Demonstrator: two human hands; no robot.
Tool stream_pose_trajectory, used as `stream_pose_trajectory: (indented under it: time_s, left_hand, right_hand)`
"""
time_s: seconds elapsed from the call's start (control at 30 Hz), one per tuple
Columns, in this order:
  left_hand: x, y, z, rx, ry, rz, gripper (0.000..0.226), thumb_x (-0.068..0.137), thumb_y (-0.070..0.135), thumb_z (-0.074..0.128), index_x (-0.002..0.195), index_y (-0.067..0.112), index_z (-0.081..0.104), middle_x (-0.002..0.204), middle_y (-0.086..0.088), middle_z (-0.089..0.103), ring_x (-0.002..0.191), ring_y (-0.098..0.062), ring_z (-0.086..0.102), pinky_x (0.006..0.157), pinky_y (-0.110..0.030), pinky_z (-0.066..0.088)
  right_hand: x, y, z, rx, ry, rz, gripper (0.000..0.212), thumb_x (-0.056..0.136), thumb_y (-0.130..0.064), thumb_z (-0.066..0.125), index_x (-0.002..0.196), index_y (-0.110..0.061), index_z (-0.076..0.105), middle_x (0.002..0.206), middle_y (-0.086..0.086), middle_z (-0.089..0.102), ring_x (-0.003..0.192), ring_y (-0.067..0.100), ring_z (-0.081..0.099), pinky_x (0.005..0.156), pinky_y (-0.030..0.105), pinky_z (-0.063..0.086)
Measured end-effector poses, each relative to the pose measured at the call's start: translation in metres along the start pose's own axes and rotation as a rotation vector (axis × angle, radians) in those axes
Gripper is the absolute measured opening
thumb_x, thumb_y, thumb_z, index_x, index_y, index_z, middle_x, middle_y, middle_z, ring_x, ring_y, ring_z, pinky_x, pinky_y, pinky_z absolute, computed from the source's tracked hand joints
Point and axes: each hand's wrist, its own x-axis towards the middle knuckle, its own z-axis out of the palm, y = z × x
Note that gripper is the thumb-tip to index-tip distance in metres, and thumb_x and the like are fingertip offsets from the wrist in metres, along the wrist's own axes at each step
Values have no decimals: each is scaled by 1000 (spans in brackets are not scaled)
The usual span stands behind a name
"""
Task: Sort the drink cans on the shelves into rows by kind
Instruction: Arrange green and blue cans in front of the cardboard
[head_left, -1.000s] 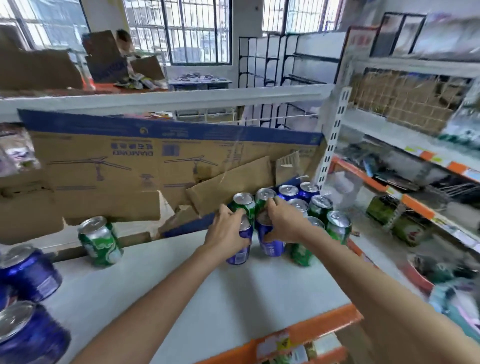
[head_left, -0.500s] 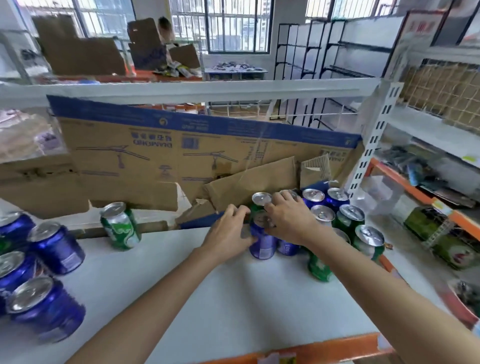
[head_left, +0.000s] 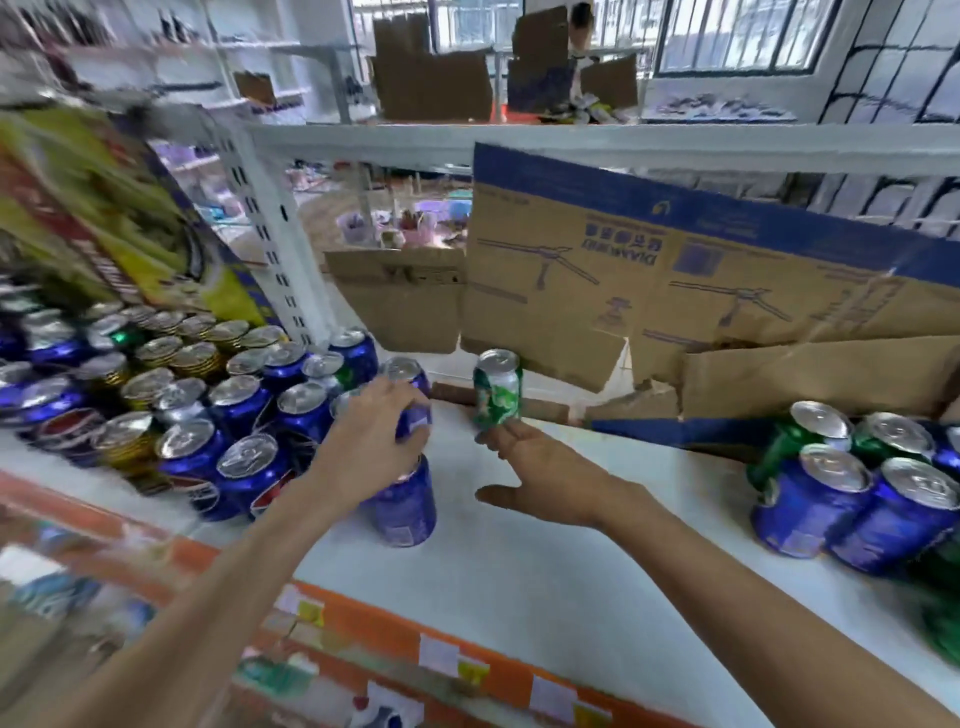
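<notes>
Blue cans crowd the left of the white shelf (head_left: 519, 582), and the person's left hand (head_left: 374, 431) is wrapped around one blue can (head_left: 413, 415) at the near edge of that group, with another blue can (head_left: 405, 504) standing just below it. A lone green can (head_left: 496, 389) stands upright farther back against the cardboard (head_left: 649, 291). The right hand (head_left: 540, 478) is spread, palm open and empty, its fingertips just short of the can's base, so it is the nearer hand. More green cans (head_left: 795, 441) sit far right.
</notes>
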Motion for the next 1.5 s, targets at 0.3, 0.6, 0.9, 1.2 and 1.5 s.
stream_pose_trajectory:
  time_s: [0.3,0.6,0.9,1.2,1.5]
  left_hand:
    - [10,-81,1,98,-46,-182,72,81,34,69,139,6,37,142,-14,36,132,-30,30,108,-32,23]
    - [15,-73,8,278,-37,-47,76,65,47,78,126,13,48,128,-7,48,124,-25,37,102,-35,26]
    - [-11,61,45,-450,-100,140,67,58,20,88,111,28,49,110,14,43,95,1,42,75,-1,31]
    - [-36,257,135,-611,-392,470,71,57,19,88,118,22,52,112,15,44,97,5,44,77,6,29]
    - [-64,375,183,-621,-419,587,69,65,21,82,125,22,47,118,12,38,109,-5,45,87,-12,35]
  right_hand:
    - [52,-51,63,432,125,89,75,70,-31,79,130,-20,36,124,0,47,110,15,49,87,22,40]
    - [34,-47,77,653,304,207,61,67,-20,80,114,-28,42,111,-7,57,96,5,56,76,9,42]
    - [-102,12,41,678,555,445,58,66,-19,84,105,-35,45,103,-20,59,94,-12,55,73,4,42]
    - [-295,88,19,558,836,787,53,66,-17,84,98,-35,46,99,-17,62,86,-15,57,68,6,42]
    - [-388,151,2,459,951,926,61,66,-24,84,113,-20,45,101,-16,57,94,5,58,72,15,42]
